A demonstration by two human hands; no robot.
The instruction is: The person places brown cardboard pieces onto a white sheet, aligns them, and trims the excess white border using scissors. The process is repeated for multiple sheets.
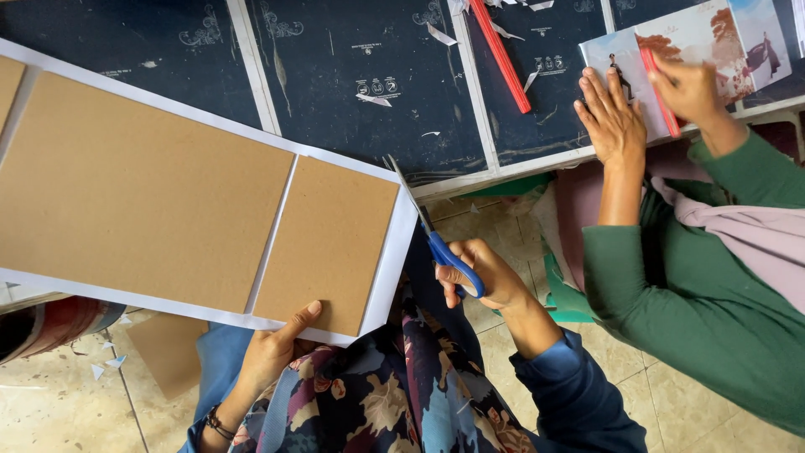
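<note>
My left hand point(277, 348) grips the near edge of a large white sheet point(387, 268) with brown cardboard panels point(327, 243) glued on it, thumb on top of the smaller panel. My right hand point(486, 277) holds blue-handled scissors point(436, 243), fingers through the loops. The blades point up along the sheet's right white border, near its top right corner. The bigger cardboard panel point(142, 193) lies to the left.
A dark low table point(360, 75) stands ahead with a red strip point(501, 54) and paper scraps. At right, another person in green sleeves point(671, 285) presses a printed picture point(696, 38) with both hands. Paper snippets and a cardboard piece point(168, 352) lie on the tiled floor.
</note>
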